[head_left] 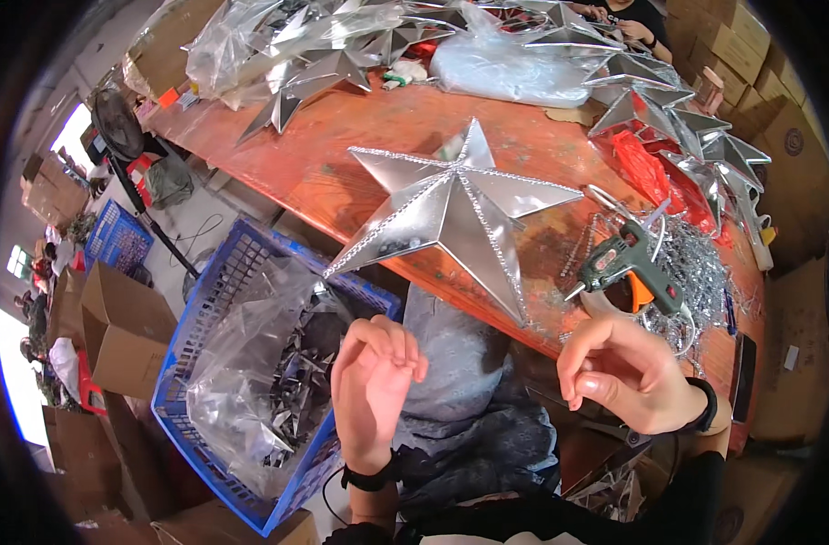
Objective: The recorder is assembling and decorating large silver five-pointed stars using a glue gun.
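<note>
A silver five-pointed star [446,213] lies on the orange-red table, its front point past the near edge. Glittery silver trim runs along several of its ridges. My left hand [374,386] is raised in front of the table edge, between the star and the blue basket. Its fingers bend loosely and the palm holds nothing. My right hand [628,372] hovers by the near right edge of the table, fingers curled with a gap to the thumb, nothing visible in it. Nearest to it is a dark green glue gun [623,268] with an orange trigger, beside a heap of silver tinsel trim [691,272].
A blue plastic basket [174,372] with a clear bag and silver pieces stands left. More silver stars [328,77] and a translucent bag [510,68] fill the table's far side. Red plastic [641,168] lies right. Another person's hand [634,30] shows at the back. Cardboard boxes [128,318] stand around.
</note>
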Demonstrator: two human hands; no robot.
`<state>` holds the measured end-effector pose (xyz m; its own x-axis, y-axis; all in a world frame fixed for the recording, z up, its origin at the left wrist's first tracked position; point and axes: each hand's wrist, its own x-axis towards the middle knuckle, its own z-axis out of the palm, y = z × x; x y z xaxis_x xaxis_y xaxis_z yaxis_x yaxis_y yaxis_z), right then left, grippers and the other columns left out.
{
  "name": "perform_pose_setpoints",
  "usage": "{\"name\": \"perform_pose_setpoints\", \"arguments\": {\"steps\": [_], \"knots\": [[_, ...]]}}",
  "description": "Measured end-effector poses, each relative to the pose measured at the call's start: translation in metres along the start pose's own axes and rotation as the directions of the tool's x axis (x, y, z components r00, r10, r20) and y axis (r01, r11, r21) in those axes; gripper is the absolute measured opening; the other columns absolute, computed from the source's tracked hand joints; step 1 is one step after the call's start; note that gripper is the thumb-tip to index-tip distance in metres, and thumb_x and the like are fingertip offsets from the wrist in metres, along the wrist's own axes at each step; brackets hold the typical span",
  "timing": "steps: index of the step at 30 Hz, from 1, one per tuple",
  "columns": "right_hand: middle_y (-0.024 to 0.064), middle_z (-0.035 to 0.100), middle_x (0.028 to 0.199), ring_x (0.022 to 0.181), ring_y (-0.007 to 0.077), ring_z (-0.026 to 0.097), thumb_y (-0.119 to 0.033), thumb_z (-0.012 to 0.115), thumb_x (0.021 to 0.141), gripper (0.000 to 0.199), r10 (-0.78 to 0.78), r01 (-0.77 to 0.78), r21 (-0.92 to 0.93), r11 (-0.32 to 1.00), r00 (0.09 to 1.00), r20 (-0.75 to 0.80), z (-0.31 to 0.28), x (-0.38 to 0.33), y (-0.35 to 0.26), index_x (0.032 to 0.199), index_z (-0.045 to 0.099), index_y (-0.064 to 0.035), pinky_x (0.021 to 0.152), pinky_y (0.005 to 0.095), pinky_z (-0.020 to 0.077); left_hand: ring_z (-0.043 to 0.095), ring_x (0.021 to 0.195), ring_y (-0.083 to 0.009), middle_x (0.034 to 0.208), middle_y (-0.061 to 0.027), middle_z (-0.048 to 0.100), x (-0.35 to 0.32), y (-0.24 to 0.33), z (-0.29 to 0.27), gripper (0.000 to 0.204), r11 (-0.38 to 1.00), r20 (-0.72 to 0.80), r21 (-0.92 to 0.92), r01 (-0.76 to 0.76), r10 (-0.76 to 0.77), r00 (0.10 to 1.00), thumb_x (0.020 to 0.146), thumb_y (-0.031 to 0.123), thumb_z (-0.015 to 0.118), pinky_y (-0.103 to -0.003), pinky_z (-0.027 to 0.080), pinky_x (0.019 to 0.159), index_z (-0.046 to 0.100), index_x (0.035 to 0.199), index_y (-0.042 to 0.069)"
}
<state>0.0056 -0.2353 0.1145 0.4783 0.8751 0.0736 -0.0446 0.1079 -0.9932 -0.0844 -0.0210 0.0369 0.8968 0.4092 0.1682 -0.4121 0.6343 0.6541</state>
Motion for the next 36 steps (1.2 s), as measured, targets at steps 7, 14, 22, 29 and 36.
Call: {"name": "perform_pose_setpoints", "arguments": {"steps": [7,14,22,29,36], "knots": [[0.0075,0.049,0.093,0.079,0.011,0.051,0.005,0.044,0.089,0.014,-0.079,0.07,-0.192,0.979,0.996,-0.041,-0.004,-0.006,-0.003,0.101,0.05,0.0003,0.069,0.0229,0.042,0.034,0.062,-0.0117,0.066,-0.0004,0.034,0.006,-0.001,-0.003,0.022,0.971,0.102,-0.185,0.154,-0.137,0.985,0.084,0.023,0.041,-0.025,0.031,0.058,0.033,0.067,0.012],[0.0051,0.055,0.081,0.062,0.0088,0.052,0.005,0.047,0.088,0.014,0.049,-0.046,-0.178,0.983,0.999,0.014,-0.009,-0.012,-0.017,0.102,0.05,0.0033,0.056,0.0211,0.0402,0.034,0.062,-0.0119,0.065,-0.0006,0.035,0.008,-0.001,-0.005,0.023,0.966,0.137,-0.18,0.188,-0.165,0.977,0.083,0.024,0.041,-0.026,0.031,0.057,0.033,0.065,0.012],[0.0105,0.058,0.076,0.059,0.0152,0.057,0.0,0.058,0.083,0.015,-0.445,0.381,-0.472,0.795,0.895,-0.028,-0.029,-0.011,-0.016,0.093,0.048,0.0009,0.056,0.0235,0.0444,0.04,0.063,-0.0132,0.067,-0.0027,0.039,0.013,-0.006,-0.014,0.02,0.967,0.139,-0.131,0.218,-0.2,0.97,0.086,0.02,0.042,-0.026,0.034,0.06,0.041,0.07,0.007],[0.0036,0.047,0.072,0.052,0.0079,0.036,-0.012,0.048,0.089,0.01,-0.413,-0.096,-0.762,0.64,0.793,-0.447,-0.053,-0.051,-0.031,0.093,0.05,-0.0036,0.051,0.0234,0.0299,0.055,0.094,-0.013,0.106,-0.0086,0.056,0.029,-0.046,-0.006,0.022,0.924,0.227,0.34,0.175,-0.261,0.938,0.096,0.021,0.042,-0.028,0.044,0.078,0.036,0.112,0.007],[0.0059,0.048,0.083,0.065,0.0102,0.043,-0.005,0.042,0.089,0.021,-0.015,-0.578,-0.555,0.598,0.685,-0.729,-0.084,-0.086,-0.028,0.108,0.051,-0.002,0.059,0.0247,0.0329,0.054,0.076,-0.0119,0.089,-0.0052,0.05,0.041,-0.06,0.013,0.027,0.922,0.108,0.366,0.128,-0.179,0.978,0.094,0.019,0.049,-0.025,0.045,0.065,0.028,0.107,0.007]]}}
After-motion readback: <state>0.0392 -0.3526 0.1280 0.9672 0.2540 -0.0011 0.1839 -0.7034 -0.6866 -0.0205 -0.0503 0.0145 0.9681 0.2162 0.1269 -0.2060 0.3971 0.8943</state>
